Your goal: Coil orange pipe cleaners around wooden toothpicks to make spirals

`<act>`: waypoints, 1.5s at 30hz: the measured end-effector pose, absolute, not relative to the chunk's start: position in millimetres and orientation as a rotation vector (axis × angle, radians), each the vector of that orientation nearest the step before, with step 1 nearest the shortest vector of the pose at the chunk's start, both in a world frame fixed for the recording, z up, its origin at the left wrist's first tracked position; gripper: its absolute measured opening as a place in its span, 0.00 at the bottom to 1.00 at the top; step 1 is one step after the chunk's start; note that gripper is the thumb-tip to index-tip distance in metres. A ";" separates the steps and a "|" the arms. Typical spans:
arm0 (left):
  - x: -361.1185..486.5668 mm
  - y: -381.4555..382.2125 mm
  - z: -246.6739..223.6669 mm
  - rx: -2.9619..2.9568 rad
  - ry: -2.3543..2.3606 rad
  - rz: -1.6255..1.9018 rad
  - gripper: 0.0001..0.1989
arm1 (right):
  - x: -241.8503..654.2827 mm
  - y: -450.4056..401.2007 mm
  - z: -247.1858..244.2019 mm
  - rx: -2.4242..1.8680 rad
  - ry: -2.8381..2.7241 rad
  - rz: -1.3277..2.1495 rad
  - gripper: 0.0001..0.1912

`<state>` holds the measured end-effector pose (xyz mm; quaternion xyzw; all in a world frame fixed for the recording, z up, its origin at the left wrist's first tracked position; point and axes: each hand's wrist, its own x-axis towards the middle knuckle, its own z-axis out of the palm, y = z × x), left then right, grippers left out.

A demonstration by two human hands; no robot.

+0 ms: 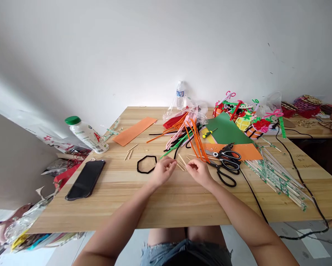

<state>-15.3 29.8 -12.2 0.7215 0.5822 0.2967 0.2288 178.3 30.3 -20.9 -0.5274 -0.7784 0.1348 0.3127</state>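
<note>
In my right hand a short wooden stick is pinched between thumb and fingers, pointing up and to the left. My left hand is closed close beside it; what its fingertips hold, if anything, is hidden. A black pipe cleaner runs down from the pile to just behind the left fingers. On the table left of that hand lies a black pipe-cleaner ring bent into a many-sided shape. Several cut sticks lie between my hands, and a few stick pieces rest farther left.
Scissors lie right of my right hand, near a yellow screwdriver and green paper. Behind are pipe cleaners and a water bottle. A phone and white bottle are left; wrapped chopsticks are right.
</note>
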 end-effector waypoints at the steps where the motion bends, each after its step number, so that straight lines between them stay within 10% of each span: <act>1: -7.4 24.5 -13.6 1.810 1.318 0.903 0.18 | 174.5 26.6 -20.4 -1.341 -2.073 0.377 0.09; 24: 11.3 7.8 -18.8 1.084 0.806 0.959 0.23 | 231.3 61.9 -7.2 -1.758 -1.585 0.249 0.08; 36: -7.0 19.4 8.8 0.661 0.599 1.264 0.23 | 174.7 6.5 -5.2 -0.785 -2.031 0.978 0.05; 45: -22.6 25.5 21.8 0.608 0.527 1.371 0.12 | 189.1 15.3 4.8 -1.018 -2.080 1.319 0.15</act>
